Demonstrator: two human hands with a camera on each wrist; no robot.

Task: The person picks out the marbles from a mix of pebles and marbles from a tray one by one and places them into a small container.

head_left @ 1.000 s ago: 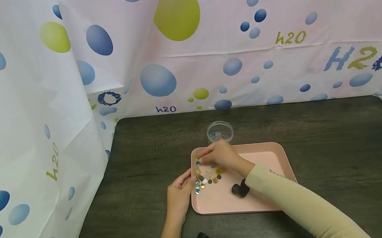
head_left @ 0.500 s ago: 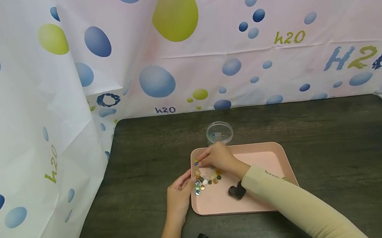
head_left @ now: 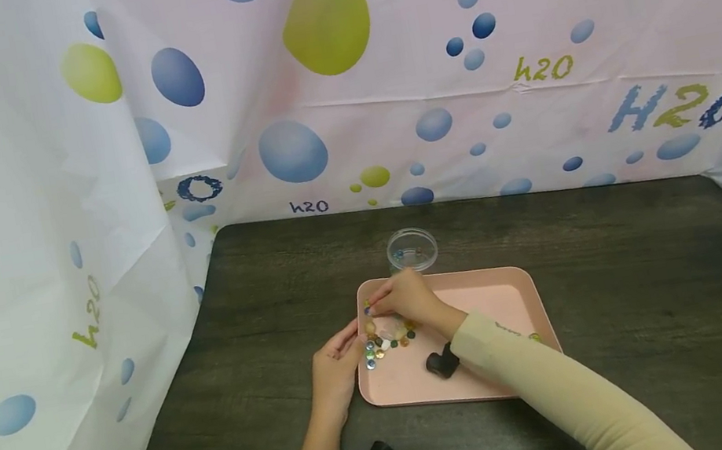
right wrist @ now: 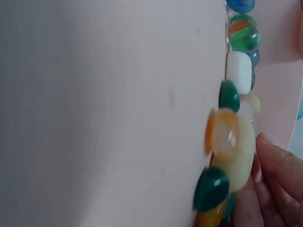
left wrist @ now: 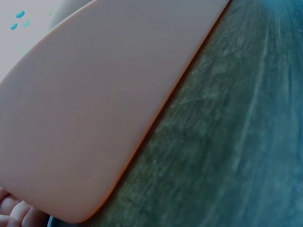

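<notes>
The pink tray [head_left: 501,293] was gripped around 9 o'clock by the left hand [head_left: 332,377]; a tiny blue bead [head_left: 367,311] was spotted near 10 o'clock, at the right hand's [head_left: 414,300] fingertips; pinched or not, couldn't really be told. Stones [head_left: 385,344] were bunched around 9.

In the tray [head_left: 488,299] on the table [head_left: 636,282], stones [head_left: 385,344] lie on the near side of the right hand's [head_left: 411,300] fingers, right of the left hand's [head_left: 333,375]; beyond the tray, behind the right fingers, sits a dish [head_left: 426,254].
</notes>
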